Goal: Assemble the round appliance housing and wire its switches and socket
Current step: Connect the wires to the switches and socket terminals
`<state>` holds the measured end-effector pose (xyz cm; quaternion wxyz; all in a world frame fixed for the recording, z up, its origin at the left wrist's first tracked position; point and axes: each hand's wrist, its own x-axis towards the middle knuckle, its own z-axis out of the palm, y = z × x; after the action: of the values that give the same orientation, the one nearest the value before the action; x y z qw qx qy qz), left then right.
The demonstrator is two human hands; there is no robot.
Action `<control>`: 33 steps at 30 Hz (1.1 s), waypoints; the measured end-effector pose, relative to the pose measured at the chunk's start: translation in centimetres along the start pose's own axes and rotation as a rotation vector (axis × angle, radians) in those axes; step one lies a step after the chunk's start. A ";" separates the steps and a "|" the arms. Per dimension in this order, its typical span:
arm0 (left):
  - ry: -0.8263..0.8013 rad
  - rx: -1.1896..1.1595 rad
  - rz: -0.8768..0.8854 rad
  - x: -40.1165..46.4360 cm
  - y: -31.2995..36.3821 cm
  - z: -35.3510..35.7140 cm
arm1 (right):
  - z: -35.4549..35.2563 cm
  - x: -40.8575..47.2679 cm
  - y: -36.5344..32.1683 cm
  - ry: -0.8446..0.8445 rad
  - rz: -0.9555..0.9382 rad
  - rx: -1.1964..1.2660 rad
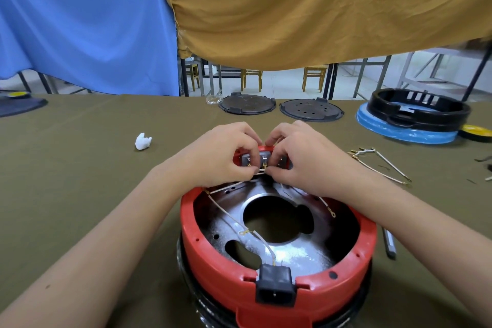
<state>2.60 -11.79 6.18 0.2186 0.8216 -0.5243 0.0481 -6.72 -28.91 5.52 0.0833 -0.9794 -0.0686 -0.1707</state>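
Both hands work at the far wall of the red housing, left hand and right hand each pinching the white wire at what looks like the middle switch, so push that terminal straight on, steadying the switch block.

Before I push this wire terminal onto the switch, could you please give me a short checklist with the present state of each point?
1. Both hands at the switches: ok, left hand and right hand pinch the white wire there.
2. Terminal lined up with its tab: cannot tell, fingers hide it.
3. Red housing resting steady: ok.
4. Socket seated in the rim: ok.
5. Spare wires in reach: ok, to the right.
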 end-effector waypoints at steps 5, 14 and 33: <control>0.043 -0.011 -0.051 -0.1 0.1 0.0 | 0.0 0.0 -0.1 0.082 0.001 0.030; 0.017 0.105 -0.107 -0.2 -0.3 -0.3 | -1.1 1.4 -0.1 -0.113 0.008 -0.048; -0.031 0.007 -0.121 -0.2 -0.7 -0.8 | -0.2 1.1 0.7 -0.036 -0.036 -0.028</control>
<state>3.27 -11.03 6.65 0.2100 0.8533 -0.4767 0.0239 -5.63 -29.46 5.98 0.0655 -0.9820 -0.0851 -0.1555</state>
